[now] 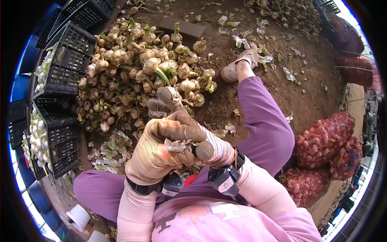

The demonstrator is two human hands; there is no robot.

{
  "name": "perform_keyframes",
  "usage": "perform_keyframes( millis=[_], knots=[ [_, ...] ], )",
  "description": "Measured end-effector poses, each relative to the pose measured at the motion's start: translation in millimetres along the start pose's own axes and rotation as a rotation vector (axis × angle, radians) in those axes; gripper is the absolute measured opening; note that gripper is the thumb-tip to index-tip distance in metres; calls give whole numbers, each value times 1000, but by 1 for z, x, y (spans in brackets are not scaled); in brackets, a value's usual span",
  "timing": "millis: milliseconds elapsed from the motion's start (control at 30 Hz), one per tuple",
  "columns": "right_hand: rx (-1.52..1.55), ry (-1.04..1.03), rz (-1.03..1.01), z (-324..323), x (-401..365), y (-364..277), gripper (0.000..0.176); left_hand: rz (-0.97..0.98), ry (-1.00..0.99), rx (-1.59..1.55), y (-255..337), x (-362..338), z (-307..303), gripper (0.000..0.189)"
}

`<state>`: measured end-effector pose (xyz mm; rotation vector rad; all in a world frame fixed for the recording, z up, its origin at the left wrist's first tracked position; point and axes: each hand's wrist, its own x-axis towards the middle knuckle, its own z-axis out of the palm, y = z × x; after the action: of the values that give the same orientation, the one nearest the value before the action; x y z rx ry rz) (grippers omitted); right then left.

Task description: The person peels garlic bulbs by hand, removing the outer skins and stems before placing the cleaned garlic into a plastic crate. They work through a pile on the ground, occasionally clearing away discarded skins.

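Both hands wear soiled striped work gloves and meet in front of my lap. My left hand (159, 147) is closed, its fingers curled against my right hand. Pale papery garlic skin (175, 145) shows at its fingers; anything else inside the grip is hidden. My right hand (201, 139) is bent round from the right, thumb curled in and fingers partly behind the left hand. A dry skin flake (176, 94) clings near its fingertips. Just beyond the hands lies a large heap of garlic bulbs (121, 76), many with short green stem stubs.
Black plastic crates (66, 62) with whitish garlic stand along the left. Red mesh sacks (322, 141) lie at the right. A dark flat block (182, 28) sits behind the heap. Peelings (111, 155) litter the soil. My outstretched leg (264, 109) runs along the right.
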<state>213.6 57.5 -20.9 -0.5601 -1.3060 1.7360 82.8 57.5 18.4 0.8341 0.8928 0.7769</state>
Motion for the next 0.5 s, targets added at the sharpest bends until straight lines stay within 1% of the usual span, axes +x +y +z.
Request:
perform_keyframes(
  millis=[33, 67, 100, 133, 167, 200, 233, 267, 300, 333, 367, 400, 433, 500],
  knots=[
    [33, 24, 36, 2, 0, -3, 77, 18, -27, 29, 1, 0, 0, 15],
    [36, 22, 33, 1, 2, -1, 77, 36, -54, 58, 1, 1, -1, 15],
    [76, -66, -19, -1, 7, 3, 69, 36, -53, 63, 1, 2, -4, 15],
    [115, -152, -71, -2, 9, 6, 62, 45, -107, 11, 0, 3, -9, 15],
    [117, -149, -75, -1, 8, 5, 62, 53, -163, -40, -4, 4, -12, 17],
    [186, -135, 78, 1, 6, 2, 81, 96, -146, -35, -9, 6, -12, 22],
    [255, -118, 232, 1, 4, 0, 103, 90, -152, -34, -10, 6, -11, 22],
    [237, -262, 166, -5, 11, -3, 107, 68, -132, -104, -10, 6, -10, 23],
    [239, -257, 167, -8, 10, 0, 107, 46, -110, -174, -11, 4, -10, 24],
    [67, -191, -113, -11, 8, 6, 71, 165, -77, -160, -37, 1, -27, 30],
    [-110, -122, -390, -15, 6, 15, 37, 357, 162, -139, -35, 7, -9, 25],
    [672, 75, -251, 4, -10, 35, 53, 292, 279, -93, -25, 11, -10, 21],
    [478, 171, -223, 7, -1, 48, 67, 227, 396, -47, -16, 17, -17, 18],
    [681, 228, -137, -6, -3, 41, 62, 268, 215, 314, -32, 33, -68, 18]
  ],
)
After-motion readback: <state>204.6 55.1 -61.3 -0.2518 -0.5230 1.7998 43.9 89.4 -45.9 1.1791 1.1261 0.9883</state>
